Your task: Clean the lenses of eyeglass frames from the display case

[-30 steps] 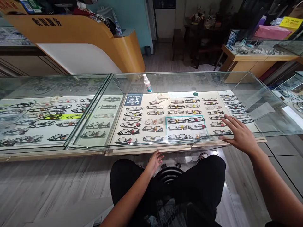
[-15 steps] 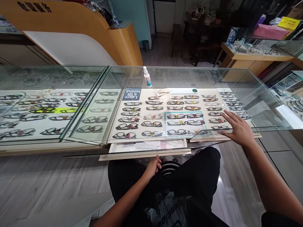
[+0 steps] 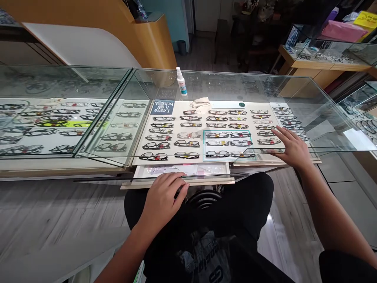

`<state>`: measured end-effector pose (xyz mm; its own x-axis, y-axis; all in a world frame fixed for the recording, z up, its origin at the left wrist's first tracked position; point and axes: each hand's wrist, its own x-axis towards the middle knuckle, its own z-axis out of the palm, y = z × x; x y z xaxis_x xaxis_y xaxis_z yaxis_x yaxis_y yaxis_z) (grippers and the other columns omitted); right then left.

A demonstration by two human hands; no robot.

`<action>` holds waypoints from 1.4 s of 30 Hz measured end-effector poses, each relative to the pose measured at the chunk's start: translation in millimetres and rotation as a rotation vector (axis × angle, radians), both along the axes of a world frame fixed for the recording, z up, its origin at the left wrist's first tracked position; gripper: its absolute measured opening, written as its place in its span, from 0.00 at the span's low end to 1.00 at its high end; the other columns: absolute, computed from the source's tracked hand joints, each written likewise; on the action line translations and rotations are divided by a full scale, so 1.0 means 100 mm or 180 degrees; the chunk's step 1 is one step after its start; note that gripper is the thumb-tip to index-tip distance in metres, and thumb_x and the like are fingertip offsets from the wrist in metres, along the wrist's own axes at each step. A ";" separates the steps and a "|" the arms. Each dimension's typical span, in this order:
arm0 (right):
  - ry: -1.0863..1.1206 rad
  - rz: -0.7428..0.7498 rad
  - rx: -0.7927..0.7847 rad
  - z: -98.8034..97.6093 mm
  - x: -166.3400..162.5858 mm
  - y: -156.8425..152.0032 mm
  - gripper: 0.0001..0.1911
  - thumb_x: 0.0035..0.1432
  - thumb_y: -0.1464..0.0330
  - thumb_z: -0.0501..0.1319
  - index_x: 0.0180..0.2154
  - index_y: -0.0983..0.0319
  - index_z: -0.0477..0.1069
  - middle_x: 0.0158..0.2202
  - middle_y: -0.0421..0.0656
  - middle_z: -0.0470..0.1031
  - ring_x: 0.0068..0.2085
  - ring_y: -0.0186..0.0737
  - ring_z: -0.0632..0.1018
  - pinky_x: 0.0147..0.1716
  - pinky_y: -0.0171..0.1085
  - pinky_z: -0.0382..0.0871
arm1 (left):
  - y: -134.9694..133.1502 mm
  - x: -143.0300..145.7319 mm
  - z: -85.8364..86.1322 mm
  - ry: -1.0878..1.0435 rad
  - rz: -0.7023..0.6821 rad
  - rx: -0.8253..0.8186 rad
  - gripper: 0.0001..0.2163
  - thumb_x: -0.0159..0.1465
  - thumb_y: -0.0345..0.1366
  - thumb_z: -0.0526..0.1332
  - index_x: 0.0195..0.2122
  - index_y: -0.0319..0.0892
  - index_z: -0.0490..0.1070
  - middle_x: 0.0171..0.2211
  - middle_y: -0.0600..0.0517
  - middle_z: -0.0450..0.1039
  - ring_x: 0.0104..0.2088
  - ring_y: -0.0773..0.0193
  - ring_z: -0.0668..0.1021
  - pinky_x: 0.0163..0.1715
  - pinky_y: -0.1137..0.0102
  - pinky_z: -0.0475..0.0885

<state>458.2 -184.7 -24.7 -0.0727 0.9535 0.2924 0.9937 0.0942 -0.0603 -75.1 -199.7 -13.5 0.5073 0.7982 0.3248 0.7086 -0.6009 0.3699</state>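
Left hand [image 3: 164,197], seven o'clock: fingers together over drawer [image 3: 212,182], grip unclear. Right hand [image 3: 291,150], three o'clock: fingers apart at case [image 3: 250,87], perhaps bracing.

Room above glass top [image 3: 259,88] (bars way down to eyeglasses [image 3: 187,144]); spray bottle [image 3: 182,83] obstructs far side.

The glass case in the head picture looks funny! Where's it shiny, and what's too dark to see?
In the head view, the glass case faintly mirrors the blue sign in its back pane; also in the head view, a bright glint shows on the floor beside the right leg, and shadow hides detail around the bench.
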 end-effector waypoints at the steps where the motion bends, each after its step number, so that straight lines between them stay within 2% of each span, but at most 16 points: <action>1: 0.0003 0.0000 -0.0010 0.00 -0.01 0.00 0.45 0.72 0.40 0.63 0.81 0.49 0.61 0.81 0.48 0.66 0.78 0.70 0.70 0.73 0.67 0.71 | -0.01 -0.02 0.02 0.0017 0.0047 -0.0161 0.14 0.81 0.41 0.57 0.41 0.45 0.78 0.47 0.46 0.87 0.49 0.50 0.86 0.52 0.57 0.75; 7: 0.0061 0.0009 -0.0112 0.00 0.01 0.02 0.47 0.71 0.39 0.62 0.82 0.48 0.58 0.82 0.48 0.64 0.79 0.71 0.68 0.75 0.68 0.68 | 0.00 -0.12 0.38 0.0270 0.0301 -0.1565 0.19 0.80 0.56 0.53 0.45 0.50 0.77 0.42 0.51 0.86 0.39 0.53 0.85 0.39 0.63 0.74; 11: 0.0126 0.0168 -0.0498 0.07 0.15 0.05 0.53 0.66 0.33 0.61 0.82 0.50 0.55 0.85 0.50 0.58 0.81 0.75 0.63 0.75 0.70 0.64 | 0.15 -0.17 0.59 0.0639 0.0114 -0.2308 0.21 0.79 0.57 0.50 0.44 0.50 0.75 0.39 0.52 0.84 0.37 0.54 0.83 0.37 0.65 0.71; 13: 0.0269 0.0203 -0.0668 0.11 0.19 0.13 0.47 0.70 0.34 0.56 0.80 0.48 0.59 0.83 0.50 0.61 0.80 0.73 0.65 0.74 0.70 0.64 | 0.27 -0.15 0.63 0.0865 -0.0152 -0.2492 0.21 0.79 0.55 0.50 0.41 0.49 0.74 0.37 0.50 0.83 0.38 0.53 0.82 0.37 0.65 0.69; 15: 0.0416 0.0044 -0.0604 0.13 0.17 0.27 0.39 0.73 0.36 0.51 0.74 0.48 0.69 0.77 0.52 0.69 0.75 0.72 0.70 0.73 0.69 0.65 | 0.40 -0.07 0.61 0.1101 -0.0449 -0.2571 0.19 0.78 0.53 0.50 0.38 0.48 0.73 0.36 0.49 0.82 0.37 0.52 0.81 0.36 0.65 0.67; 18: 0.0474 -0.0405 -0.0192 0.11 0.05 0.52 0.38 0.73 0.37 0.51 0.63 0.55 0.78 0.64 0.59 0.75 0.66 0.74 0.74 0.69 0.71 0.66 | 0.60 0.17 0.45 0.1256 -0.0901 -0.2742 0.16 0.75 0.48 0.54 0.35 0.48 0.73 0.33 0.49 0.81 0.32 0.54 0.79 0.32 0.64 0.63; 20: 0.0527 -0.0544 -0.0006 0.06 -0.02 0.64 0.36 0.73 0.38 0.52 0.61 0.55 0.78 0.62 0.59 0.74 0.65 0.75 0.73 0.66 0.72 0.67 | 0.71 0.40 0.25 0.1252 -0.1224 -0.2843 0.14 0.74 0.45 0.55 0.33 0.48 0.72 0.34 0.49 0.82 0.32 0.55 0.79 0.32 0.63 0.64; 22: 0.0609 -0.0568 0.0105 0.01 -0.05 0.70 0.34 0.73 0.39 0.53 0.61 0.54 0.77 0.63 0.59 0.73 0.65 0.75 0.72 0.66 0.73 0.66 | 0.82 0.65 0.01 0.1139 -0.1305 -0.2531 0.13 0.73 0.44 0.58 0.33 0.47 0.74 0.35 0.48 0.82 0.34 0.54 0.80 0.34 0.63 0.66; 24: 0.0670 -0.0565 0.0171 -0.02 -0.04 0.70 0.32 0.74 0.40 0.53 0.62 0.53 0.77 0.65 0.58 0.73 0.66 0.75 0.71 0.66 0.72 0.66 | 0.94 0.90 -0.23 0.1100 -0.1260 -0.2049 0.11 0.73 0.42 0.59 0.37 0.45 0.78 0.40 0.45 0.83 0.41 0.50 0.82 0.39 0.61 0.71; 27: 0.0678 -0.0591 0.0205 -0.03 -0.01 0.68 0.31 0.74 0.41 0.53 0.61 0.53 0.77 0.65 0.57 0.73 0.66 0.75 0.71 0.65 0.71 0.66 | 1.21 1.22 -0.54 0.1145 -0.1065 -0.1183 0.13 0.75 0.43 0.60 0.51 0.43 0.81 0.56 0.39 0.81 0.57 0.43 0.80 0.56 0.55 0.75; 29: 0.0651 -0.0618 0.0188 -0.02 -0.01 0.67 0.31 0.74 0.41 0.53 0.61 0.53 0.77 0.65 0.57 0.73 0.66 0.75 0.71 0.65 0.71 0.67 | 1.42 1.38 -0.71 0.1244 -0.0914 -0.0931 0.13 0.74 0.40 0.64 0.54 0.39 0.81 0.66 0.35 0.76 0.68 0.37 0.74 0.65 0.49 0.71; 31: 0.0614 -0.0654 0.0140 0.00 -0.03 0.67 0.31 0.75 0.41 0.52 0.61 0.53 0.77 0.65 0.57 0.73 0.66 0.74 0.71 0.64 0.69 0.67 | 1.62 1.48 -0.85 0.1252 -0.0975 -0.0880 0.16 0.74 0.43 0.66 0.57 0.39 0.81 0.73 0.35 0.71 0.75 0.35 0.66 0.73 0.46 0.64; 33: 0.0572 -0.0698 0.0099 0.01 -0.04 0.67 0.31 0.75 0.41 0.52 0.61 0.54 0.77 0.65 0.57 0.73 0.66 0.74 0.72 0.64 0.68 0.68 | 1.76 1.52 -0.96 0.1305 -0.1093 -0.0854 0.18 0.73 0.46 0.68 0.58 0.39 0.81 0.76 0.36 0.68 0.78 0.34 0.61 0.75 0.44 0.59; 36: 0.0578 -0.0708 0.0155 0.01 -0.06 0.67 0.30 0.75 0.42 0.53 0.60 0.54 0.77 0.64 0.57 0.74 0.65 0.73 0.73 0.64 0.67 0.69 | 1.87 1.54 -1.08 0.1398 -0.1154 -0.0805 0.20 0.71 0.49 0.69 0.57 0.39 0.81 0.76 0.35 0.68 0.78 0.30 0.60 0.75 0.41 0.56; 42: 0.0644 -0.0672 0.0239 0.02 -0.07 0.65 0.28 0.75 0.43 0.54 0.59 0.53 0.78 0.63 0.57 0.75 0.64 0.73 0.74 0.63 0.68 0.68 | 1.95 1.60 -1.14 0.1387 -0.1253 -0.0866 0.13 0.69 0.44 0.70 0.46 0.40 0.84 0.65 0.35 0.79 0.72 0.32 0.68 0.68 0.44 0.59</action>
